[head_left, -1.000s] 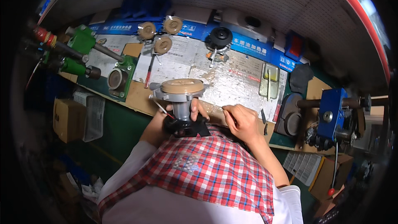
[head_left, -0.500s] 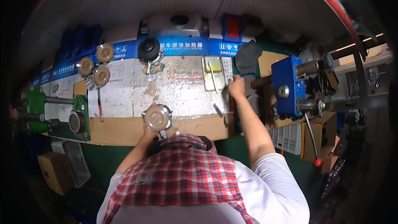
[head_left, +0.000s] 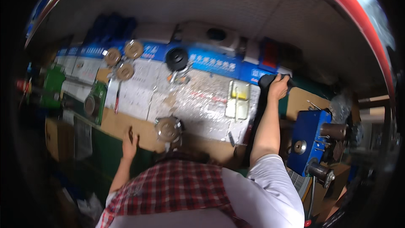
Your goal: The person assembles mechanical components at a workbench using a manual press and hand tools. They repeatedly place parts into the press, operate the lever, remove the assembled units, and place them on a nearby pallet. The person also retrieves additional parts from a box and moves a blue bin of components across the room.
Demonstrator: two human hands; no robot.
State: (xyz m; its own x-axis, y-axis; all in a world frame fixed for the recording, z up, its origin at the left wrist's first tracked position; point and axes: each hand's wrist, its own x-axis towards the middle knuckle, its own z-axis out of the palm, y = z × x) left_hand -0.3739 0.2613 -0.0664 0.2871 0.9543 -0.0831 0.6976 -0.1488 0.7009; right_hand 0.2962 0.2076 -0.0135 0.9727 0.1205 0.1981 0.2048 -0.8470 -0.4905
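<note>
At the back right my right hand [head_left: 279, 88] has its fingers bent onto a dark cloth [head_left: 265, 81]. My left hand [head_left: 130, 142] is off the front edge of the bench, empty, its thumb and fingers apart. Just right of it, on the cardboard strip, sits a round metal part with a tan ribbed disc [head_left: 168, 129]; the hand does not touch it. A shallow two-part tray [head_left: 242, 112] with yellow liquid and a thin stick lies left of my right forearm.
Several similar tan-disc parts [head_left: 125, 71] stand at the back left, near a red-handled tool [head_left: 116, 104]. A black round part [head_left: 176, 59] is at the back middle. Green fixture [head_left: 98, 101] at left, blue press-like machine [head_left: 310, 141] at right. A small dark tool [head_left: 231, 139] lies below the tray.
My left hand has let go of the tan-disc part and moved left. My right hand has moved from beside the tray back and right onto the dark cloth. The whole view has tilted.
</note>
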